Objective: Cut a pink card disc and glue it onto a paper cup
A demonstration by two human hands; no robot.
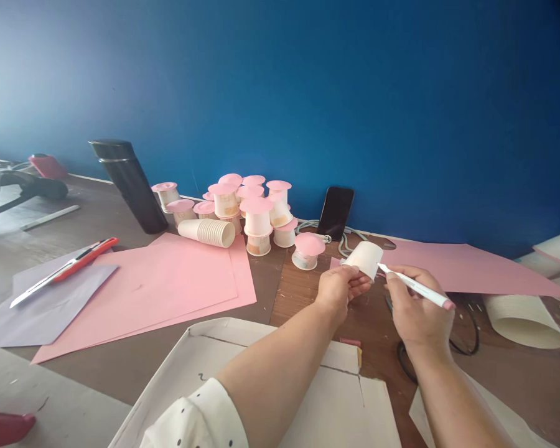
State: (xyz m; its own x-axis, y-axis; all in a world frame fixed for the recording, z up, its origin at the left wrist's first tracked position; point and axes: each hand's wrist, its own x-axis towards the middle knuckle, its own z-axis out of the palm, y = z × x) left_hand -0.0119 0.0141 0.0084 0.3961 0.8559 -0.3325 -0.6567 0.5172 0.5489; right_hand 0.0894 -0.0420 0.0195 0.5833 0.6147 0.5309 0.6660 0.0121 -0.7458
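A white paper cup (366, 258), tilted on its side, is gripped by my left hand (338, 289) with the fingers beneath it. My right hand (420, 311) is closed round a white marker (422, 289) with a pink end. The marker's tip is at the cup's right edge; whether it touches cannot be made out. Just left of my left hand stands a small cup topped with a pink paper disc (309, 244). Further left lies a nested stack of paper cups (210, 232). Behind it, several cups with pink discs (256, 214) are piled together.
A phone (336, 211) leans on the blue wall beside cables. Pink sheets (158, 280) and an orange utility knife (86, 258) lie left, near a black bottle (130, 186). A white board (224, 348) is under my left arm. Another pink sheet (466, 264) lies right.
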